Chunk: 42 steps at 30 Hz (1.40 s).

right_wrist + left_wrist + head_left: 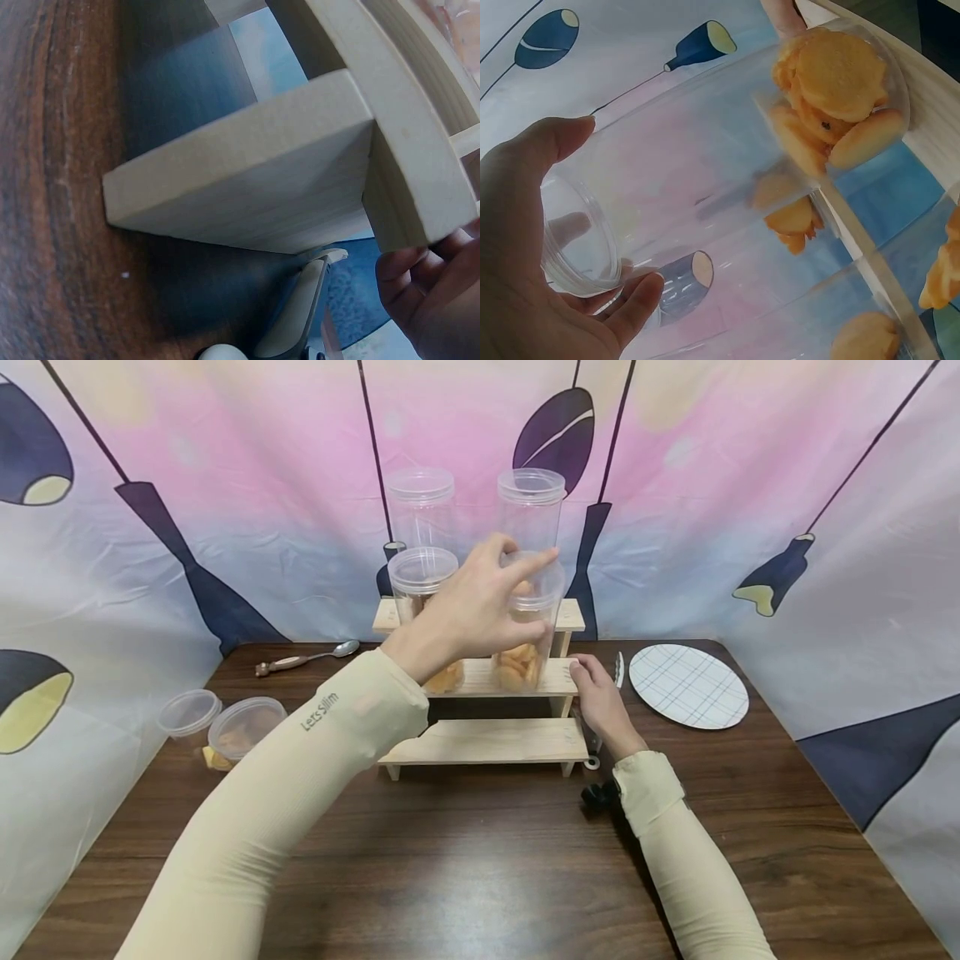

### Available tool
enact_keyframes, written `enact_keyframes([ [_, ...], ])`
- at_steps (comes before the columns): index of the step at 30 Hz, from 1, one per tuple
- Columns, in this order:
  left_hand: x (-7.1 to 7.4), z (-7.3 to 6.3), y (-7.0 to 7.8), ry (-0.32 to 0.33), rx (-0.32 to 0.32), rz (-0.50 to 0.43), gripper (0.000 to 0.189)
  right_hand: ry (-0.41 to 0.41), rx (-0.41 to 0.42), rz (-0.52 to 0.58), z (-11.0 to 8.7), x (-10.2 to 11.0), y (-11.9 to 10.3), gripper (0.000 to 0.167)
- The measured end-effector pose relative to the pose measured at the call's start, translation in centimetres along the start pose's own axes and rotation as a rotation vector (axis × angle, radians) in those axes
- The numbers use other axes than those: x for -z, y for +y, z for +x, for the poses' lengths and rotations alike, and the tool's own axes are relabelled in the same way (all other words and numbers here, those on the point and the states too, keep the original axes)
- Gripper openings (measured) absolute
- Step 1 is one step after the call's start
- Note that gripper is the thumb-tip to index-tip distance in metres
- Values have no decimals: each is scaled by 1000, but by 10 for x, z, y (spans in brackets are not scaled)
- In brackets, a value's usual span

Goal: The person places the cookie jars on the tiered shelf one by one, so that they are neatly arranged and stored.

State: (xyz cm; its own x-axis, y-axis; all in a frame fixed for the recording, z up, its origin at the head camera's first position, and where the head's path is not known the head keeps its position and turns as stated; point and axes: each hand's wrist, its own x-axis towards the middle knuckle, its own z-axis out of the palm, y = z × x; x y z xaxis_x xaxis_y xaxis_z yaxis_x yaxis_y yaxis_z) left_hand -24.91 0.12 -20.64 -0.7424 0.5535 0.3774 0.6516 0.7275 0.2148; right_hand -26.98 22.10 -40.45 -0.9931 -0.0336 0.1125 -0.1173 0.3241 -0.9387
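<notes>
Wooden rack, three steps, on the dark table. Left hand grasps the near-right jar by its lidded top, thumb on one side, fingers round the other. Cookies lie in the foot of that jar, which sits at the right part of the middle step. Base looks to be on the wood; whether its full weight rests there, cannot tell.

Right hand pinches the right end of the same step, fingers curled against the board; likely steadying the rack.

Done, by the look of it: second front jar beside it, upright, lid on; back-left jar and back-right jar behind, seemingly on the top step, their bases hidden. Four tall jars in two rows.

Left, as I judge it: the grasped jar not yet let go. A clear tub and a round tub stand off the rack, at the table's left side; whether they belong on the lowest step, cannot tell. Spoon behind them, checked plate far right, both apart from the work.
</notes>
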Motion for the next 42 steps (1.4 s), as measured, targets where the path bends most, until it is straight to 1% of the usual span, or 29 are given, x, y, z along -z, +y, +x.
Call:
enact_keyframes([
  [5, -3, 0, -1, -1, 16, -2, 78, -6, 5, 1, 0, -1, 1, 51],
  [12, -8, 4, -4, 29, 4, -7, 77, -4, 3, 2, 1, 1, 1, 50],
  [15, -9, 6, -2, 23, 27, -4, 77, -1, 13, 3, 1, 1, 2, 51],
  [17, -9, 8, 0, 8, 50, -3, 76, 2, 17, 2, 1, 0, 2, 52],
  [22, -10, 10, 2, -14, 103, 6, 75, -2, 11, 11, 2, 0, 3, 51],
  [30, -11, 13, 3, -23, 136, 14, 77, 1, 12, 36, 2, 0, 2, 50],
  [35, -10, 14, 4, -42, 156, 12, 77, 3, -2, 25, 1, -1, 0, 48],
  [42, -10, 15, 6, -72, 195, 19, 78, 7, 0, 27, 1, -1, 0, 47],
])
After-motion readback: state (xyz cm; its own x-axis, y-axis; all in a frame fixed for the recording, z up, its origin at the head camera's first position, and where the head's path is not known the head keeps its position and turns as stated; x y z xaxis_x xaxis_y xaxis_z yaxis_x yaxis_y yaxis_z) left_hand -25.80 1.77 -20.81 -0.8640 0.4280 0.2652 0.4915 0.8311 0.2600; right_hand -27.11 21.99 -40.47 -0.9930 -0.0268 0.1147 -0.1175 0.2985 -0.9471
